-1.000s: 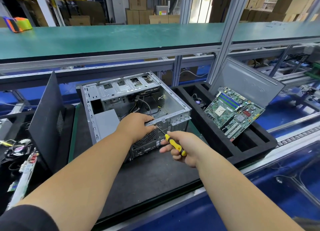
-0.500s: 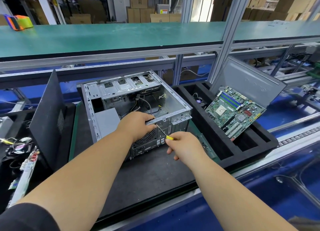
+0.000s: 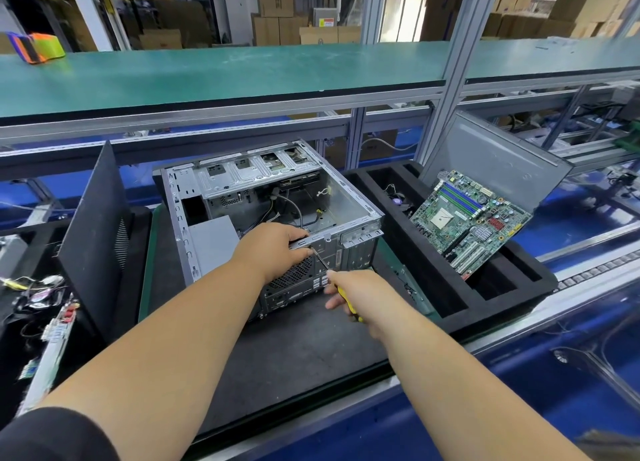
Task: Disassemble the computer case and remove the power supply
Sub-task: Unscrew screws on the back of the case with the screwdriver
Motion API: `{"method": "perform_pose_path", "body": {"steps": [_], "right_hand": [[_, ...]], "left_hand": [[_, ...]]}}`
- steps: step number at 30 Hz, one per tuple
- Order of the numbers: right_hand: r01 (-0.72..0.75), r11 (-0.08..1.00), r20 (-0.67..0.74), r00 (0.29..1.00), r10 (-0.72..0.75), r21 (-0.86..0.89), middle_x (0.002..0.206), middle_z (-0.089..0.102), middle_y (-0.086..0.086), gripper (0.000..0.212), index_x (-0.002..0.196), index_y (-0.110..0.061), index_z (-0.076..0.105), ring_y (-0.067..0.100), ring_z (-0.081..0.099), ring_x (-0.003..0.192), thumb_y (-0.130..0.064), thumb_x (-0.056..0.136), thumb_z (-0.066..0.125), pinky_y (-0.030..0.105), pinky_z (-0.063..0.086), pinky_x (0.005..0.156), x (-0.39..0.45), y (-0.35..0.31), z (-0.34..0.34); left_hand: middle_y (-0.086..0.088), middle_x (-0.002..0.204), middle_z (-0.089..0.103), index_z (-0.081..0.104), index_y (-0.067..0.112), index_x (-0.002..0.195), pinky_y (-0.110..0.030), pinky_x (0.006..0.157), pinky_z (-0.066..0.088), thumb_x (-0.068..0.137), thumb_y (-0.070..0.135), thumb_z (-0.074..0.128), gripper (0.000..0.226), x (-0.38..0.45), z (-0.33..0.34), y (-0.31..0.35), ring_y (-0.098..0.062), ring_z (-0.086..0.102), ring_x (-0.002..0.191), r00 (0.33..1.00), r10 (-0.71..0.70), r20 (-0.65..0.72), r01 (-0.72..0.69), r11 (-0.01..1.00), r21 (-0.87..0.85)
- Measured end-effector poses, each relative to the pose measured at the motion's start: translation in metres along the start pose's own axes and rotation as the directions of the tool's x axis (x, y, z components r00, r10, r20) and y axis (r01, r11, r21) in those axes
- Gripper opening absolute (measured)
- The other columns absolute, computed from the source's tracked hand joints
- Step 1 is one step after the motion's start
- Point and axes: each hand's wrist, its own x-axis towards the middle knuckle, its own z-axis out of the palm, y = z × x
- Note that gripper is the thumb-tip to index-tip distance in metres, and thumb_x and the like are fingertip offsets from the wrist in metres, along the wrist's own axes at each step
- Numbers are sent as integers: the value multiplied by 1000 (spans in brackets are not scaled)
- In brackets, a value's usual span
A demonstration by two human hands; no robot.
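Here the open computer case lies on its side on the dark mat of the surface, its open side up, with the grey power supply still inside at the near left corner. The left hand is curled over the case's near top rail, its grip closed on that metal edge above the round fan grille. The right hand is wrapped shut around the yellow handle of a screwdriver, whose thin shaft angles up-left with its tip at the rear panel just beside the left fingers. To the right, a green motherboard leans in a black foam tray against a grey side panel
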Motion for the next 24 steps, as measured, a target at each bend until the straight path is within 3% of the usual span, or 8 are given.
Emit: {"method": "perform_pose_path", "body": {"steps": [3,8,10,12,14,16,20,24], "right_hand": [[-214,899,251,960,122,382,61,66,6,37,81,-4,65,7,42,41,-30,102,49,17,35,42,1,2,-8],[-233,881,292,950,115,411,55,52,-1,33,80,-10,58,6,31,33,-30,103,46,17,25,35,2,4,-6],[-118,964,177,981,76,240,53,49,-2,34,81,-11,56,8,31,34,-31,105,42,18,25,39,3,4,0],[46,994,39,998,-42,-103,57,55,0,33,81,-13,54,14,41,43,-32,104,40,26,35,49,0,2,2],[173,871,-61,972,-225,-460,77,63,4,28,83,-14,50,23,53,66,-33,102,41,34,40,62,-3,3,3],[188,707,-119,925,-360,-682,95,64,7,21,92,-15,48,29,56,84,-33,102,42,33,35,64,-5,4,6],[106,461,-155,856,-493,-881,107,67,6,16,113,-14,49,28,66,96,-22,100,47,28,34,60,-5,6,17],[74,412,-160,848,-505,-908,108,66,5,18,115,-15,51,28,65,97,-21,99,49,28,31,56,-5,3,16]], "left_hand": [[14,113,68,64,40,121,-26,75,48,84,55,63,39,1,-1,0,-13,61,101,1000,10,8,-10,1000,-2],[14,113,68,64,39,120,-25,72,44,84,54,63,39,1,-1,0,-14,61,102,1000,11,16,-11,1000,-1],[14,111,68,64,39,119,-25,72,44,84,54,63,38,1,-1,0,-14,61,101,1000,15,19,-15,1000,1],[14,112,68,64,39,120,-26,73,47,85,54,63,39,1,-1,0,-14,61,100,1000,16,18,-16,1000,7],[14,110,69,64,39,120,-27,75,49,85,54,63,37,0,-1,0,-15,61,99,1000,14,22,-14,1000,11],[14,102,69,66,40,113,-29,75,51,85,53,62,31,0,-1,0,-15,61,96,999,20,29,-20,1000,9],[14,95,69,68,39,107,-31,74,53,85,53,62,26,0,-1,-1,-15,61,90,999,29,31,-29,1000,4],[12,102,70,68,38,110,-34,78,54,84,53,64,30,0,0,-2,-17,62,96,999,28,23,-28,1000,3]]}}
